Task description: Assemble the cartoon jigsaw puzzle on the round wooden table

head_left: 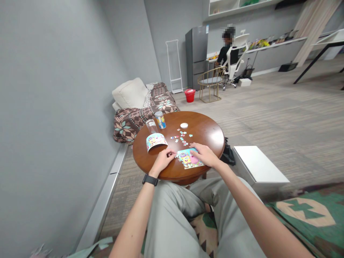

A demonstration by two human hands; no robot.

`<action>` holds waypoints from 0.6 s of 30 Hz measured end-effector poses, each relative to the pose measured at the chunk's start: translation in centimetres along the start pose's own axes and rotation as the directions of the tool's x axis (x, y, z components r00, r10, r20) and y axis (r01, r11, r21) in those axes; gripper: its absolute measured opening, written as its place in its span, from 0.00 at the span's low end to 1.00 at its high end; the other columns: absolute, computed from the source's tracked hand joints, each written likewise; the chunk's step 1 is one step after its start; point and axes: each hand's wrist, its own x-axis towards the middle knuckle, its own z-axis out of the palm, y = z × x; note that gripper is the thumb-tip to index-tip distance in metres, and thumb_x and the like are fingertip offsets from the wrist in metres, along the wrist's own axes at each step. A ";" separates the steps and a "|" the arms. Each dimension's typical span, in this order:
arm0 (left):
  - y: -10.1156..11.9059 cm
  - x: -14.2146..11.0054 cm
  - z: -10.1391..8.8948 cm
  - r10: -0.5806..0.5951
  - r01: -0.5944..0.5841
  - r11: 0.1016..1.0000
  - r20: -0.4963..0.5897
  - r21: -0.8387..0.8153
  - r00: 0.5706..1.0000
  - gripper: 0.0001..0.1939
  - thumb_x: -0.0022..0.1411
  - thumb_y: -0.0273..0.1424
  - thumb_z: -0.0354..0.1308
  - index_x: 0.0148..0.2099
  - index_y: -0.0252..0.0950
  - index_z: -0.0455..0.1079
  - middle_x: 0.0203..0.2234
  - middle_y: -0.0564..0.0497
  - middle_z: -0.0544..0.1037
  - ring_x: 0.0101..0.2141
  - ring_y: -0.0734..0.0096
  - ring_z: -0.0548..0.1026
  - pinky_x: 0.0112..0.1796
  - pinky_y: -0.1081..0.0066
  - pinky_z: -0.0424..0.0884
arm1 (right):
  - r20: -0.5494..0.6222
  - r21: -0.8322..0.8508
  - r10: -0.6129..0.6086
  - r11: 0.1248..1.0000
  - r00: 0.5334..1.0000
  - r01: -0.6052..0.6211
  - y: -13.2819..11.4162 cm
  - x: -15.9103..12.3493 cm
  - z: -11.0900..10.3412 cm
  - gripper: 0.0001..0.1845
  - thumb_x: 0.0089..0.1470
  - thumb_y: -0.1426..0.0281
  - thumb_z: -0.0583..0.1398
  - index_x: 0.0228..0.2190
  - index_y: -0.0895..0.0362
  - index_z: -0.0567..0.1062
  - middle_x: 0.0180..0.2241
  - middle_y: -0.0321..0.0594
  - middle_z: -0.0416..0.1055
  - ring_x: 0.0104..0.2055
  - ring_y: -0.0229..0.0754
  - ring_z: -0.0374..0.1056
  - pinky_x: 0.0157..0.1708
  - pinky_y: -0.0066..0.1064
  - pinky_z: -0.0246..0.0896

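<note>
A partly assembled jigsaw puzzle (187, 161) with a yellow and a pink cartoon figure lies near the front edge of the round wooden table (145, 161). At its left edge my left hand (163, 160), with a dark watch on the wrist, is closed in a pinch on a small jigsaw piece (176, 155). My right hand (204, 154) lies over the puzzle's upper right part with its fingers stretched out, holding nothing. Loose jigsaw pieces (183, 134) are scattered beyond the hands. A curved picture sheet (157, 140) stands left of them.
A clear cylinder (152, 126), a printed can (160, 120) and a round white lid (184, 125) are toward the table's back. Right of the table is a white box (258, 163). A covered couch (150, 107) adjoins the wall. Farther off, a person (224, 53) sits at a counter.
</note>
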 end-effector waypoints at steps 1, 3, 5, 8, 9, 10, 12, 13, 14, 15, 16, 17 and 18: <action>0.0 -0.1 0.1 0.003 -0.003 1.000 -0.015 0.014 1.000 0.07 0.61 0.32 0.59 0.37 0.36 0.77 0.32 0.50 0.79 0.33 0.68 0.73 0.38 0.70 0.68 | 0.002 -0.002 0.004 1.000 1.000 -0.004 -0.1 0.0 0.0 0.20 0.64 0.58 0.51 0.50 0.54 0.74 0.56 0.45 0.72 0.61 0.51 0.66 0.62 0.47 0.57; 0.1 -0.2 0.3 0.013 -0.012 0.999 -0.030 0.045 0.999 0.06 0.61 0.31 0.60 0.37 0.36 0.77 0.33 0.50 0.79 0.33 0.68 0.73 0.38 0.70 0.68 | 0.009 -0.007 0.004 1.000 1.000 -0.004 -0.1 -0.1 -0.1 0.20 0.64 0.58 0.51 0.50 0.53 0.74 0.57 0.45 0.72 0.61 0.51 0.66 0.61 0.48 0.57; 0.1 -0.3 0.5 0.020 -0.017 0.997 -0.036 0.071 0.999 0.05 0.60 0.29 0.60 0.36 0.37 0.77 0.33 0.50 0.79 0.32 0.68 0.72 0.38 0.70 0.68 | 0.015 -0.013 -0.004 1.000 1.000 0.004 -0.1 -0.1 -0.1 0.20 0.64 0.58 0.51 0.51 0.53 0.74 0.57 0.44 0.72 0.61 0.51 0.66 0.62 0.48 0.57; 0.3 -0.5 0.5 0.031 -0.027 0.996 -0.049 0.086 0.998 0.05 0.61 0.29 0.60 0.36 0.37 0.77 0.33 0.50 0.78 0.32 0.69 0.73 0.38 0.69 0.68 | 0.017 -0.028 -0.012 1.000 1.000 0.012 0.1 -0.1 0.1 0.21 0.64 0.57 0.52 0.51 0.54 0.74 0.58 0.45 0.71 0.63 0.52 0.64 0.62 0.49 0.56; 0.3 -0.5 0.5 0.033 -0.028 0.996 -0.061 0.081 0.998 0.06 0.62 0.29 0.58 0.37 0.37 0.77 0.33 0.51 0.78 0.32 0.69 0.73 0.38 0.69 0.68 | 0.016 -0.033 -0.011 0.999 1.000 0.011 0.1 -0.2 0.2 0.21 0.64 0.57 0.52 0.51 0.54 0.74 0.58 0.46 0.71 0.63 0.52 0.63 0.63 0.50 0.56; 0.3 -0.6 0.4 0.033 -0.028 0.997 -0.077 0.070 0.996 0.07 0.62 0.28 0.57 0.37 0.37 0.77 0.33 0.50 0.78 0.32 0.70 0.73 0.38 0.69 0.69 | 0.015 -0.037 -0.009 0.999 1.000 0.009 0.2 -0.2 0.2 0.21 0.64 0.57 0.52 0.51 0.54 0.74 0.58 0.45 0.71 0.64 0.53 0.62 0.63 0.50 0.56; 0.4 -0.8 0.3 0.038 -0.034 0.999 -0.104 0.040 0.994 0.08 0.63 0.28 0.56 0.39 0.36 0.77 0.33 0.50 0.77 0.32 0.70 0.73 0.38 0.70 0.70 | 0.013 -0.039 -0.006 0.999 1.000 0.007 0.2 -0.2 0.3 0.21 0.64 0.57 0.52 0.51 0.53 0.74 0.58 0.45 0.71 0.64 0.52 0.62 0.62 0.50 0.56; 0.5 -0.9 0.2 0.043 -0.040 0.999 -0.109 0.028 0.993 0.08 0.62 0.28 0.57 0.39 0.36 0.78 0.33 0.50 0.76 0.32 0.71 0.73 0.38 0.70 0.70 | 0.012 -0.037 -0.007 0.999 1.000 0.007 0.1 -0.2 0.2 0.21 0.64 0.57 0.52 0.51 0.53 0.74 0.58 0.45 0.71 0.63 0.52 0.63 0.62 0.50 0.56; 0.5 -1.0 0.2 0.051 -0.049 0.999 -0.105 0.021 0.993 0.07 0.61 0.28 0.58 0.38 0.36 0.78 0.33 0.50 0.76 0.32 0.71 0.73 0.38 0.70 0.71 | 0.012 -0.035 -0.007 0.999 1.000 0.007 0.1 -0.2 0.2 0.20 0.64 0.58 0.52 0.51 0.53 0.74 0.57 0.45 0.71 0.63 0.52 0.63 0.62 0.49 0.56; 0.6 -1.1 0.2 0.061 -0.059 0.998 -0.094 0.019 0.994 0.06 0.60 0.29 0.60 0.38 0.36 0.78 0.33 0.50 0.76 0.33 0.70 0.73 0.38 0.70 0.71 | 0.012 -0.034 -0.005 0.999 1.000 0.006 0.0 -0.2 0.2 0.20 0.64 0.58 0.52 0.50 0.53 0.74 0.57 0.45 0.72 0.63 0.51 0.64 0.62 0.49 0.57; 0.6 -1.1 0.2 0.069 -0.068 0.997 -0.079 0.021 0.994 0.06 0.59 0.30 0.62 0.38 0.36 0.78 0.34 0.50 0.75 0.33 0.70 0.73 0.38 0.70 0.71 | 0.013 -0.033 -0.003 0.999 1.000 0.003 0.0 -0.2 0.1 0.20 0.64 0.58 0.51 0.50 0.53 0.74 0.57 0.45 0.72 0.62 0.51 0.64 0.62 0.49 0.57; 0.7 -1.2 0.2 0.075 -0.074 0.997 -0.064 0.024 0.995 0.06 0.58 0.31 0.63 0.37 0.36 0.79 0.34 0.50 0.75 0.33 0.70 0.73 0.38 0.70 0.71 | 0.014 -0.032 0.000 0.999 1.000 0.001 0.0 -0.2 0.1 0.21 0.64 0.57 0.51 0.51 0.53 0.74 0.57 0.45 0.72 0.62 0.51 0.64 0.62 0.49 0.57; 0.7 -1.2 0.2 0.079 -0.077 0.997 -0.051 0.030 0.996 0.06 0.58 0.32 0.63 0.37 0.36 0.79 0.34 0.50 0.75 0.33 0.70 0.74 0.38 0.70 0.72 | 0.016 -0.032 0.001 0.999 1.000 0.000 0.0 -0.2 0.1 0.21 0.64 0.57 0.52 0.51 0.53 0.74 0.57 0.45 0.71 0.62 0.51 0.64 0.62 0.49 0.57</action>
